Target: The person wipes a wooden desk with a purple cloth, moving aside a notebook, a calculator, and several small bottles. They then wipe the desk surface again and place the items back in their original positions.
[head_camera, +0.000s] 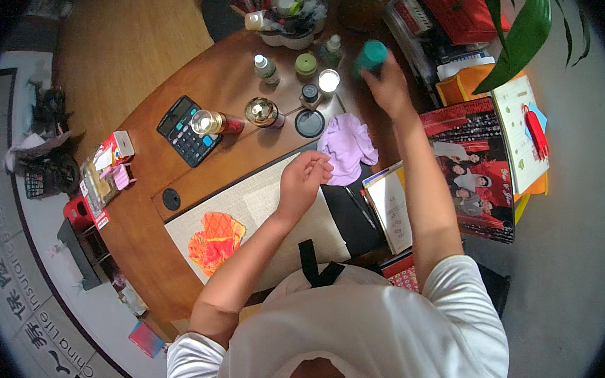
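Note:
My right hand grips a container with a teal lid, blurred, over the far right part of the wooden desk. Its lower part is hard to make out. My left hand hovers by a crumpled lilac cloth, fingers loosely curled, nothing visible in them. Whether its fingertips touch the cloth I cannot tell. Beyond the cloth stand a dark-capped jar, a white-topped jar, a green-lidded jar and a spray bottle. A round black lid lies beside the cloth.
An orange patterned cloth lies on the beige desk mat. Left of the bottles is a calculator. A pen-filled planter stands at the back. Photo album, notebook and plant leaves crowd the right.

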Demonstrator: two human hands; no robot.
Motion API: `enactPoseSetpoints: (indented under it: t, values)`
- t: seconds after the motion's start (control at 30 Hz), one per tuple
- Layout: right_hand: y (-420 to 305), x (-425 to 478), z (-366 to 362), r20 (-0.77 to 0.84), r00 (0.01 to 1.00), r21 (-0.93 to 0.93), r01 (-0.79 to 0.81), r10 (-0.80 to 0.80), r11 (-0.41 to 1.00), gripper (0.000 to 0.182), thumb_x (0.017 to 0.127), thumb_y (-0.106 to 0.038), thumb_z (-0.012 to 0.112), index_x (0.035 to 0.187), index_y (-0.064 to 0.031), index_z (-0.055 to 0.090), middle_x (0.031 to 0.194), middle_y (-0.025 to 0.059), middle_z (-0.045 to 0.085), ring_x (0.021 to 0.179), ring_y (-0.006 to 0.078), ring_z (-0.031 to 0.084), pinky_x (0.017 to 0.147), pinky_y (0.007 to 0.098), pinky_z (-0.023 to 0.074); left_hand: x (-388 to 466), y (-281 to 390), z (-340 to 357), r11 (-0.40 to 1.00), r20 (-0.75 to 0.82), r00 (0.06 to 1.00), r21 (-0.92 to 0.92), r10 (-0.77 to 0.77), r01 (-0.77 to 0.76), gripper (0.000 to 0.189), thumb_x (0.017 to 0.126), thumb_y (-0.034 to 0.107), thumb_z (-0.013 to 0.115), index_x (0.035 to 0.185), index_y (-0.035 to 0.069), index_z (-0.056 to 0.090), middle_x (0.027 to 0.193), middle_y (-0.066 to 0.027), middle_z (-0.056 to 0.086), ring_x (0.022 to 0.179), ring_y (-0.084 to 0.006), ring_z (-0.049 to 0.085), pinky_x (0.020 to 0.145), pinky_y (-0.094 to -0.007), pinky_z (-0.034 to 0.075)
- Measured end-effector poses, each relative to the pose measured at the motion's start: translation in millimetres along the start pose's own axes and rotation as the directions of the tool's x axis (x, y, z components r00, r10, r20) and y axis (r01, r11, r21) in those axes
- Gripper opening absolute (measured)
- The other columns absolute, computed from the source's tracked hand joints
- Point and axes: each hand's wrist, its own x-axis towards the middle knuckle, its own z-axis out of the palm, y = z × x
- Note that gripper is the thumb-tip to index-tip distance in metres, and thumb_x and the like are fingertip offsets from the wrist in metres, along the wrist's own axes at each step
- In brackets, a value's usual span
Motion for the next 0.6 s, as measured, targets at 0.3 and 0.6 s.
enactPoseSetpoints:
  t: [0.3, 0.6]
  values:
    - [-11, -101, -12, -0.100, 0.978, 0.095, -0.171, 0.180, 0.981, 0.066, 0.081, -0.011, 0.075, 0.137, 0.0054, 0.044, 0.127, 0.0296, 0.057, 0.119, 0.0439, 0.056, 0.100, 0.0456, 0.0464, -8, 1, -14, 0.998, -0.049, 0.997, -0.016, 0.065, -0.066, 0.018, 0.104, 0.010, 0.050, 0.113, -0.002, 0.061, 0.098, -0.0080, 0.067, 0.085, -0.0120, 0.063, 0.078, -0.0257, 0.053]
    - [-112, -162, -14, -0.316, 0.945, 0.093, -0.053, 0.080, 0.994, 0.044, 0.085, 0.001, 0.065, 0.127, 0.0026, 0.051, 0.125, 0.0206, 0.050, 0.117, 0.0333, 0.054, 0.099, 0.0402, 0.0464, -16, -15, -30, 0.994, -0.173, 0.983, -0.078, 0.063, -0.077, 0.015, 0.103, 0.009, 0.053, 0.111, -0.001, 0.061, 0.093, -0.0069, 0.068, 0.076, -0.0089, 0.062, 0.069, -0.0223, 0.051]
